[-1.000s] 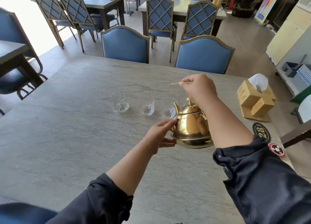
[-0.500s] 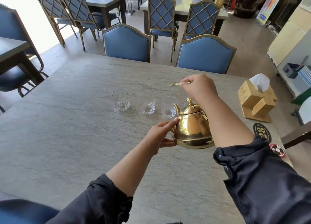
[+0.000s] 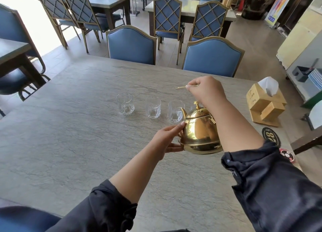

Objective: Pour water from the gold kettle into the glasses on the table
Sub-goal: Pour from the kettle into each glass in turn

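The gold kettle [image 3: 200,134] is at the right of the grey stone table [image 3: 69,144], its spout pointing at the nearest glass. My right hand [image 3: 205,90] is closed on the kettle's thin gold handle above the lid. My left hand [image 3: 167,139] cups the kettle's left side, fingertips on the body and thumb at the base rim. I cannot tell whether the kettle rests on the table or hangs just above it. Three clear empty glasses stand in a row: left glass [image 3: 125,106], middle glass [image 3: 153,108], right glass [image 3: 175,110]. My right forearm hides whatever is behind the kettle.
A wooden tissue box [image 3: 264,104] stands at the table's right edge, with a round black number sticker [image 3: 271,137] in front of it. Two blue chairs [image 3: 131,45] [image 3: 212,57] are tucked in at the far side. More tables and chairs fill the room behind.
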### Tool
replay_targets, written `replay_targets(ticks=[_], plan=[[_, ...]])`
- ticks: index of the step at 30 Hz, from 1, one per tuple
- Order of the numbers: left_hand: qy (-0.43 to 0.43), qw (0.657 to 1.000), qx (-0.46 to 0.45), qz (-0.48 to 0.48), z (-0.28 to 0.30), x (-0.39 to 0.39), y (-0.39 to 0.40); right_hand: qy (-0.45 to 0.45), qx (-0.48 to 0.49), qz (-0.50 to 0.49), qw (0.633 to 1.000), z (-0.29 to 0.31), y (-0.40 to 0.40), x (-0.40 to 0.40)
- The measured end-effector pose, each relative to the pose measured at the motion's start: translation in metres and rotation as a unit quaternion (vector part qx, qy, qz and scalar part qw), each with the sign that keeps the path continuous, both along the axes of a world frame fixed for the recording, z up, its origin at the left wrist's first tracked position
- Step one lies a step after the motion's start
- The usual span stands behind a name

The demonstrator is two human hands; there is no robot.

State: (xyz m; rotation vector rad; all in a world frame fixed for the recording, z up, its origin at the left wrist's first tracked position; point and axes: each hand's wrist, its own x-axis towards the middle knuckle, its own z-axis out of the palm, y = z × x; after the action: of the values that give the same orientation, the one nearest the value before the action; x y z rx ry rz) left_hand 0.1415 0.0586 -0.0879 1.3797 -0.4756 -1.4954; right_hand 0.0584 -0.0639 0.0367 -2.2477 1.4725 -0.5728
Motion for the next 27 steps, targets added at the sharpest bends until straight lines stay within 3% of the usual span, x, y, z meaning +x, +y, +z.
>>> replay_targets(ticks=[27], plan=[[0.003, 1.0, 0.007, -0.017, -0.0029, 0.0043, -0.0021, 0.004, 0.01, 0.0, 1.0, -0.0008, -0.0028, 0.0016]])
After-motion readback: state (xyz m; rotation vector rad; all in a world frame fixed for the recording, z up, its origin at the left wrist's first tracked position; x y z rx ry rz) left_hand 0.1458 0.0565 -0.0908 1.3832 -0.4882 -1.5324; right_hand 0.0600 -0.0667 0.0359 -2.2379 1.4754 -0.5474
